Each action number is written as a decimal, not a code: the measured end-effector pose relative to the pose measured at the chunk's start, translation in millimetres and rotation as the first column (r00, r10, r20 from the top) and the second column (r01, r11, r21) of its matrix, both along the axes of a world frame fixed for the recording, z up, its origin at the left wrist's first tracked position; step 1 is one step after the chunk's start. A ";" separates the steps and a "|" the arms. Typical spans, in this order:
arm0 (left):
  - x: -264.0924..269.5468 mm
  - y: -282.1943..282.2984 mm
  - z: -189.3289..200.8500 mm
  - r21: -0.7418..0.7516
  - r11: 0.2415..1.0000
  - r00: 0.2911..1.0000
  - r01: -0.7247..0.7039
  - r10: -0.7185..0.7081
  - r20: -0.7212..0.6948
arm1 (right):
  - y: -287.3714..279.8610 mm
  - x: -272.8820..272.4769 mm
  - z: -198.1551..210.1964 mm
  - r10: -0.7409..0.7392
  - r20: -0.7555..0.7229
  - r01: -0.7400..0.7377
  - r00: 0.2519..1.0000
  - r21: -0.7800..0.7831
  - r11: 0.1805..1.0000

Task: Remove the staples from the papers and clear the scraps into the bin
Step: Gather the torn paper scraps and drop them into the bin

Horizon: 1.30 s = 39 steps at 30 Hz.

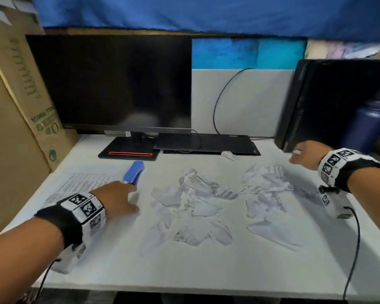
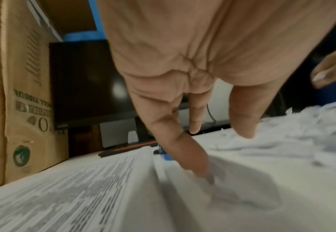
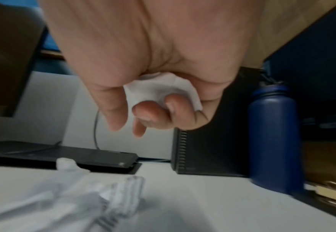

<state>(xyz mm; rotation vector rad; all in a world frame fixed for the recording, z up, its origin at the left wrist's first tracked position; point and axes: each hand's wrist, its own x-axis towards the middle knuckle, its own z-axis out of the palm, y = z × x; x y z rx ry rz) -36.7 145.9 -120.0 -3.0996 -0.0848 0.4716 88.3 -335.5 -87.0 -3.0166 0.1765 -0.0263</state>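
The left hand (image 1: 116,199) lies low over the white tabletop (image 1: 110,268), fingers (image 2: 180,150) straight and spread, holding nothing — one fingertip touches the edge of the flat printed white paper sheets (image 1: 79,185) beneath it. Just beyond its fingertips sits a blue plastic stapler (image 1: 133,172). The right hand (image 1: 306,155) hovers above the tabletop with its fingers curled round a small crumpled white paper scrap (image 3: 161,89). Between the two hands lie the torn, crumpled white paper scraps (image 1: 198,200) — scattered loosely. Beyond the right hand stands a dark blue metal bottle (image 3: 274,138).
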 end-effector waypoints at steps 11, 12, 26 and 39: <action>39.8 -13.8 -5.4 -0.099 0.992 0.993 -0.082 0.090 0.079 | 15.5 21.2 -29.2 0.068 -0.091 -0.070 0.994 -0.020 0.997; 45.4 -15.4 -0.1 -0.164 0.984 0.985 -0.075 0.099 0.144 | 22.4 22.6 -34.1 0.074 -0.120 -0.080 0.990 -0.050 0.996; 72.4 -57.2 -21.4 -0.201 0.979 0.999 0.031 -0.027 0.019 | 35.5 46.2 -1.4 0.252 0.074 -0.259 0.965 0.122 0.958; 71.0 -26.9 2.9 -0.713 0.701 0.999 -0.022 0.040 0.008 | 154.3 93.0 -44.5 0.333 -0.335 -0.434 0.881 -0.294 0.852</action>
